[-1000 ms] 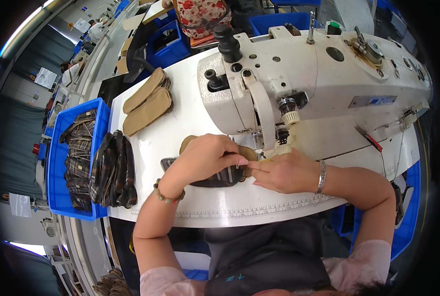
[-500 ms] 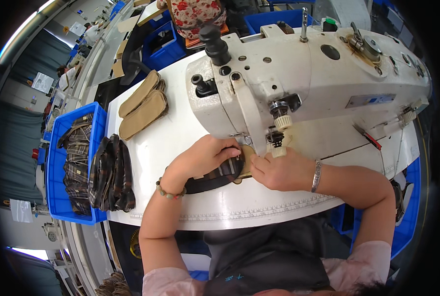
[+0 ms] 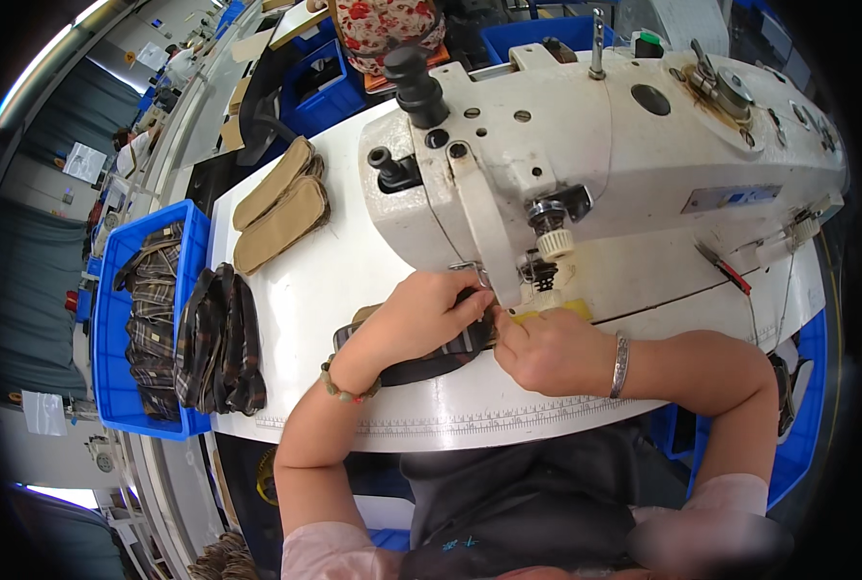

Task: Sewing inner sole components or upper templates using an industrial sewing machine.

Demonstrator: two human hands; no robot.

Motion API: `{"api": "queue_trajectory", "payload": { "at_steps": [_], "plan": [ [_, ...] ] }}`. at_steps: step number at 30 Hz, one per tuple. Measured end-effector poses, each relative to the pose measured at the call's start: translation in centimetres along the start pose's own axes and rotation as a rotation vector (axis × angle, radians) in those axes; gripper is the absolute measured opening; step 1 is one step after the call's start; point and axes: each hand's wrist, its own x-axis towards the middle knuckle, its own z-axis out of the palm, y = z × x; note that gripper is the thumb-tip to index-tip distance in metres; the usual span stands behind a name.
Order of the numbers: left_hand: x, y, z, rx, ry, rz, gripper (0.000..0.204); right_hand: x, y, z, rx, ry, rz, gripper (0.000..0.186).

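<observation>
A dark plaid fabric shoe upper (image 3: 421, 369) lies under the head of a white sewing machine (image 3: 634, 155), partly covered by my hands. A bit of tan sole-shaped piece (image 3: 364, 313) peeks out behind my left wrist. My left hand (image 3: 429, 314) is closed on the upper beside the needle area, thumb and fingers pinched together. My right hand (image 3: 557, 356) sits just right of it, fingers curled in a pinch at the upper's right end; its fingertips are partly hidden. Behind the right knuckles shows a flat yellow piece (image 3: 574, 307). The needle itself is hidden.
Two stacks of tan sole-shaped pieces (image 3: 281, 224) rest on the white table (image 3: 305, 319) at the back left. Plaid uppers (image 3: 220, 343) hang beside a blue bin (image 3: 196, 232) filled with more. Red-handled snips (image 3: 726, 269) lie right of the machine. A ruler scale (image 3: 470, 422) runs along the front edge.
My left hand has moved right with the upper, whose far end has turned. The tan area between my hands is now covered. My right hand has shifted slightly nearer, and the yellow piece now shows.
</observation>
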Motion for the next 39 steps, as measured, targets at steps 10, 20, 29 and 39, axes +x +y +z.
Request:
{"api": "queue_trajectory", "payload": {
  "at_steps": [10,20,29,39],
  "plan": [
    [0.6,-0.3,-0.8,-0.079,0.050,0.076,0.021,0.3,0.2,0.2,-0.027,0.100,0.034,0.016],
    [0.7,-0.7,-0.8,-0.200,-0.051,-0.115,0.029,1.3,0.9,0.1,-0.186,0.323,0.023,0.013],
    [0.7,-0.2,-1.3,-0.053,-0.113,-0.121,0.028,0.5,0.9,0.8,-0.110,0.178,-0.041,0.018],
    [0.1,-0.3,-0.6,-0.068,0.011,0.045,0.024,0.4,0.6,-0.1,-0.097,0.084,0.031,0.023]
  ]
}}
